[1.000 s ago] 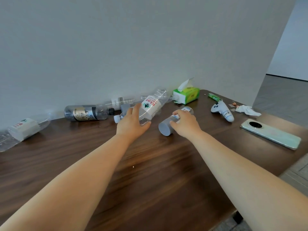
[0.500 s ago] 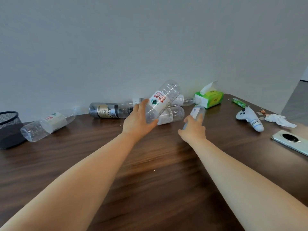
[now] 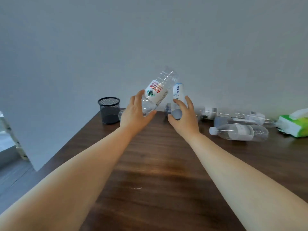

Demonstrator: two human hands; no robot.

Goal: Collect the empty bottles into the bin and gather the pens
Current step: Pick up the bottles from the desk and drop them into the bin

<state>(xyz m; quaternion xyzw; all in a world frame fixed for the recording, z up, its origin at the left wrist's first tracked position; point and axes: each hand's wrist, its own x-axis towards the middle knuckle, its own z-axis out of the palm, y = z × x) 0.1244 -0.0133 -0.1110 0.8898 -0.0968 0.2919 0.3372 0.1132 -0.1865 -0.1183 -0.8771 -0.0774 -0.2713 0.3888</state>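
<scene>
My left hand (image 3: 135, 112) grips a clear empty bottle with a red and white label (image 3: 156, 92), held off the table and tilted up to the right. Beside it my right hand (image 3: 182, 112) holds a slimmer clear bottle with a blue and white label (image 3: 178, 92), nearly upright. A black mesh bin (image 3: 109, 110) stands at the table's far left corner, just left of my left hand. Several more empty bottles lie on their sides at the back right, the nearest one (image 3: 240, 132) with a white cap. No pens show.
A green tissue pack (image 3: 293, 125) lies at the right edge of view. The dark wooden table (image 3: 158, 172) ends at the left near the bin, with floor below. A grey wall runs close behind the bottles.
Both hands lifted their bottles off the table and carried them left toward the mesh bin. The view swung left, so the phone and toy left the frame.
</scene>
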